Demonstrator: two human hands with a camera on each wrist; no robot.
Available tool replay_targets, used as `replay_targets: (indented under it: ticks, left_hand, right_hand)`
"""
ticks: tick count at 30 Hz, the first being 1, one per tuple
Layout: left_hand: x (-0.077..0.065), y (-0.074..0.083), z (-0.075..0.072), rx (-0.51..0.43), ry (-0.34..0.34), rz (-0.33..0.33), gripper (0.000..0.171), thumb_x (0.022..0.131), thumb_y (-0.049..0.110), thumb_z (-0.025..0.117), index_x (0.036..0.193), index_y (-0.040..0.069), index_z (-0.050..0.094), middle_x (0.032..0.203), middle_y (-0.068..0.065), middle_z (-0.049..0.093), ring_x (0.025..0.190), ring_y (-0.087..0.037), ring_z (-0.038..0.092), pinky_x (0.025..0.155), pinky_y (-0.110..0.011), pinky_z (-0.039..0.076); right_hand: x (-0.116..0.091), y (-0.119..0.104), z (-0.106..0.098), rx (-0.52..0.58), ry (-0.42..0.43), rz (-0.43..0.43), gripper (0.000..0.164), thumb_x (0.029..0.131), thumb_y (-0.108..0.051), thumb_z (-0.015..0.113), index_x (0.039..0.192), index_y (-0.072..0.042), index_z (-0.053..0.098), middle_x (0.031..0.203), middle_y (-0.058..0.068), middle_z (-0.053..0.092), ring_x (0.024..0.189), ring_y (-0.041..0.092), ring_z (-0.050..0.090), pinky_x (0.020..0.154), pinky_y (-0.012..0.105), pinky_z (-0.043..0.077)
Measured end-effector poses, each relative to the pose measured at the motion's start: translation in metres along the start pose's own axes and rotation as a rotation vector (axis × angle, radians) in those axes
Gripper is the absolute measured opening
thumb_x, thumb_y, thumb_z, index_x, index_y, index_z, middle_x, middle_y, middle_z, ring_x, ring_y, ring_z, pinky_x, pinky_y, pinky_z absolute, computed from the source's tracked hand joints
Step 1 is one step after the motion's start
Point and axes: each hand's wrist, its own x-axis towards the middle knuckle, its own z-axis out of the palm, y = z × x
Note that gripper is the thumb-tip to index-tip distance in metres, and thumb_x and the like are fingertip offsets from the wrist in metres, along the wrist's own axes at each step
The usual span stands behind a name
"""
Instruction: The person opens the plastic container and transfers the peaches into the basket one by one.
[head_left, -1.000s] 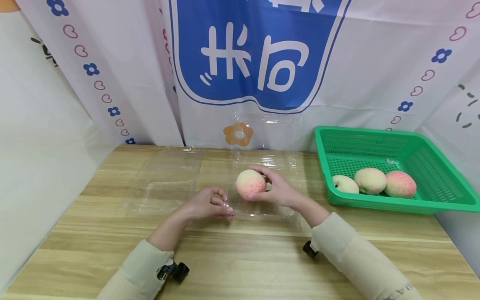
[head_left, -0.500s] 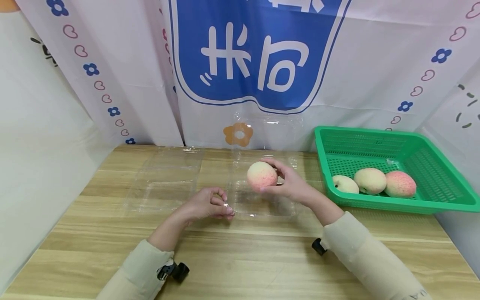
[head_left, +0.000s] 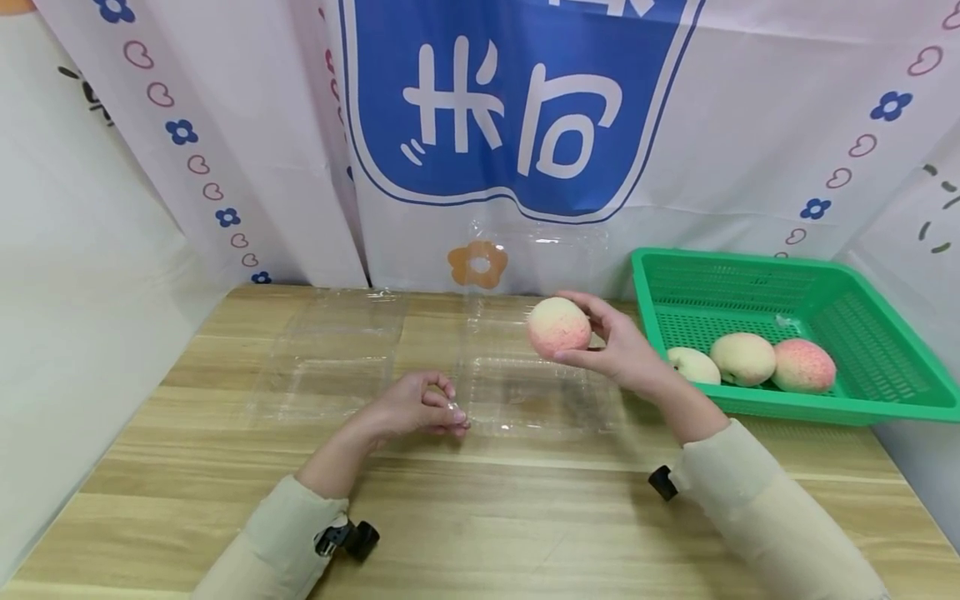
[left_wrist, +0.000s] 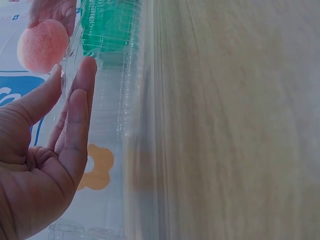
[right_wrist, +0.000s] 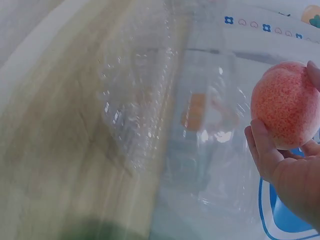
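My right hand (head_left: 626,354) grips a pink and cream peach (head_left: 558,328), held in the air over the right part of an opened clear plastic clamshell box (head_left: 517,429). Fingers and thumb wrap the peach from its right side, as the right wrist view also shows with the peach (right_wrist: 286,104) by the fingertips. At the near left corner of that box, my left hand (head_left: 412,406) pinches the rim between thumb and fingers. The lid of the box (head_left: 540,246) stands up against the backdrop.
A second opened clear plastic box (head_left: 322,371) lies on the wooden table (head_left: 480,517) to the left. On the right stands a green basket (head_left: 795,407) holding three peaches (head_left: 742,359). A printed cloth (head_left: 300,167) hangs behind the table.
My right hand has carried the peach to the right and farther back, away from the left hand. The left hand stays at the box corner.
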Motion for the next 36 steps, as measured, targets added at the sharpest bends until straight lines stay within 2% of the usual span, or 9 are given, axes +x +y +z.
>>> replay_targets:
  ticks: [5,10,18,25,30,36]
  left_hand:
    - [0.000,0.000,0.000,-0.002,0.001,-0.006,0.033,0.091,0.000,0.067,0.113,-0.010,0.045,0.094,-0.019,0.076,0.084,-0.023,0.076,0.079,-0.035,0.060]
    - [0.000,0.001,0.001,-0.001,0.005,-0.012,0.035,0.091,0.000,0.067,0.115,-0.010,0.045,0.096,-0.019,0.075,0.085,-0.024,0.076,0.081,-0.036,0.060]
    - [0.000,0.002,0.000,0.011,0.007,-0.022,0.035,0.090,0.001,0.068,0.116,-0.010,0.046,0.096,-0.019,0.076,0.085,-0.023,0.076,0.082,-0.037,0.060]
    - [0.000,0.002,-0.001,0.017,0.009,-0.021,0.035,0.090,0.001,0.068,0.115,-0.009,0.046,0.096,-0.019,0.076,0.086,-0.023,0.076,0.081,-0.036,0.060]
    - [-0.001,0.003,-0.001,0.020,0.012,-0.020,0.035,0.091,0.001,0.067,0.116,-0.009,0.046,0.097,-0.019,0.075,0.086,-0.023,0.076,0.081,-0.036,0.060]
    - [-0.001,0.003,0.000,0.020,0.010,-0.016,0.034,0.091,0.001,0.067,0.115,-0.010,0.046,0.097,-0.019,0.075,0.085,-0.022,0.076,0.079,-0.035,0.060]
  right_hand:
    - [-0.004,-0.003,-0.011,-0.003,0.020,-0.005,0.081,0.081,-0.009,0.082,0.150,-0.014,0.039,0.150,0.010,0.044,0.138,0.031,0.045,0.090,0.024,0.053]
    - [-0.010,-0.007,-0.023,-0.024,0.058,0.002,0.079,0.084,-0.012,0.080,0.151,-0.015,0.038,0.151,0.009,0.043,0.140,0.030,0.043,0.090,0.017,0.050]
    - [-0.019,-0.009,-0.044,-0.046,0.138,-0.032,0.077,0.086,-0.008,0.077,0.152,-0.016,0.038,0.150,0.010,0.045,0.137,0.029,0.046,0.089,0.014,0.049]
    - [-0.027,-0.011,-0.062,-0.088,0.175,-0.021,0.077,0.088,-0.011,0.075,0.153,-0.021,0.036,0.153,0.008,0.043,0.141,0.026,0.042,0.094,0.010,0.044]
    - [-0.031,-0.007,-0.074,-0.085,0.221,0.026,0.076,0.088,-0.013,0.076,0.152,-0.026,0.037,0.151,0.003,0.044,0.142,0.020,0.041,0.093,0.009,0.044]
    - [-0.034,0.004,-0.090,-0.066,0.273,0.090,0.076,0.091,-0.019,0.073,0.154,-0.025,0.032,0.153,0.002,0.041,0.143,0.021,0.037,0.090,0.006,0.043]
